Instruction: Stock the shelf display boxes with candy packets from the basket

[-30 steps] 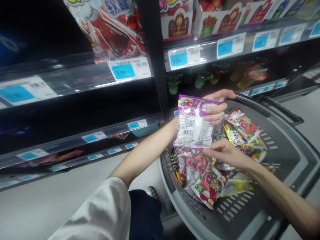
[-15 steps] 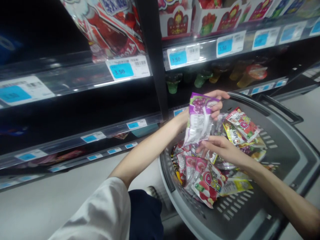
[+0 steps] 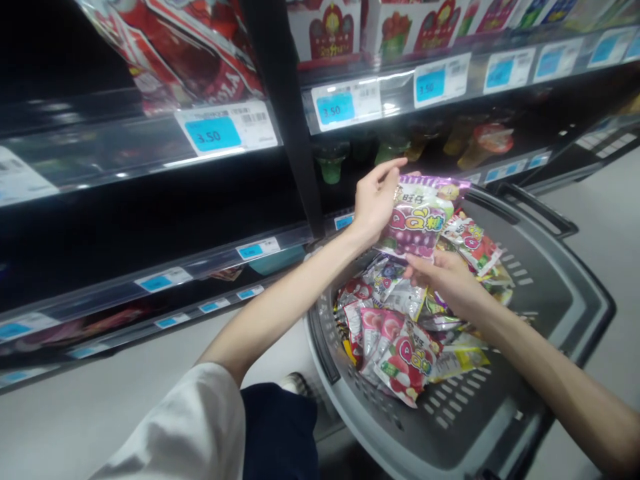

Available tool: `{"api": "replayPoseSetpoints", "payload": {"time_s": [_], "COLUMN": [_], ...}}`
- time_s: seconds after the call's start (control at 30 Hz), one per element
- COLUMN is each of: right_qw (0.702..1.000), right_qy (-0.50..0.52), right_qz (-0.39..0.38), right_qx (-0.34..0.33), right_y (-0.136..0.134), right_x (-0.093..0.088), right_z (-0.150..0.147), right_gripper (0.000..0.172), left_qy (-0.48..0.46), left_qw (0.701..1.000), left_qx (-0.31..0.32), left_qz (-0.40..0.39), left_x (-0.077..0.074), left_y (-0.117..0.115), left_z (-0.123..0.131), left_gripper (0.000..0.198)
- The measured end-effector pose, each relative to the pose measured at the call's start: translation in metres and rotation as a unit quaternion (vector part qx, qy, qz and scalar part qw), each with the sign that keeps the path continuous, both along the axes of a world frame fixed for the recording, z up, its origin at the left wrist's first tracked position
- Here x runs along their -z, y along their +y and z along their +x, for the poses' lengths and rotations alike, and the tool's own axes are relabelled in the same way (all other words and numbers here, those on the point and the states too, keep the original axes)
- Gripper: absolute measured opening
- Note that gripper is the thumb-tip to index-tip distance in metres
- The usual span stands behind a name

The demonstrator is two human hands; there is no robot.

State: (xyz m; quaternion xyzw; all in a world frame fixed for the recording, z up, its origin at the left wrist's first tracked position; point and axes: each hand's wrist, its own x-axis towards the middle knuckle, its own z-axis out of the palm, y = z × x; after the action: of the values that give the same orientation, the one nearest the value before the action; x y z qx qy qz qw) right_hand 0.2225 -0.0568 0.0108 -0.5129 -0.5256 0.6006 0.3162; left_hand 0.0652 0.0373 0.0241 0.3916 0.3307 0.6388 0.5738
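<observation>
A purple bag of grape gummy candy (image 3: 417, 223) is held up over the basket, its printed front facing me. My left hand (image 3: 377, 203) grips its left edge, some of the fingers hidden behind it. At the bottom edge, my right hand (image 3: 453, 280) pinches the bag between thumb and fingers. Beneath lies the grey shopping basket (image 3: 545, 293), with several candy bags in it. Among them are a red-and-white lychee-print bag (image 3: 407, 363) at the near side and a red-topped bag (image 3: 473, 243) at the far side.
Shelves with blue-and-white price tags (image 3: 227, 133) run along the left and back. Jelly cups (image 3: 485, 143) stand on a lower shelf. Above are candy boxes (image 3: 330, 33) and a large red bag (image 3: 195, 53). The basket handle (image 3: 543, 210) sticks out at the far right.
The grape gummy bag has been turned from its back to its printed front. My left hand has shifted to its left edge, and my right hand now pinches its bottom. The view has shifted slightly.
</observation>
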Motion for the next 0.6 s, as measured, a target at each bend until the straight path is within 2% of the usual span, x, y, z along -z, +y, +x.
{"api": "replayPoseSetpoints", "payload": {"time_s": [0.17,0.4,0.6], "right_qw": [0.997,0.998,0.998], "right_qy": [0.064,0.048,0.045], "right_qz": [-0.036,-0.032,-0.029], "right_qx": [0.032,0.027,0.019], "right_y": [0.0032,0.0028,0.0035], "right_x": [0.0046,0.0018,0.0018], "right_z": [0.0047,0.0046,0.0052], "right_gripper": [0.041,0.045,0.045], "left_qy": [-0.015,0.004,0.016], "left_qw": [1.000,0.998,0.996], "left_qx": [-0.009,-0.012,-0.027], "left_qz": [0.019,0.057,0.079], "left_x": [0.0001,0.0067,0.0096], "left_y": [0.0018,0.0052,0.0076], "left_z": [-0.0016,-0.0029,-0.0037], "left_gripper": [0.024,0.036,0.037]}}
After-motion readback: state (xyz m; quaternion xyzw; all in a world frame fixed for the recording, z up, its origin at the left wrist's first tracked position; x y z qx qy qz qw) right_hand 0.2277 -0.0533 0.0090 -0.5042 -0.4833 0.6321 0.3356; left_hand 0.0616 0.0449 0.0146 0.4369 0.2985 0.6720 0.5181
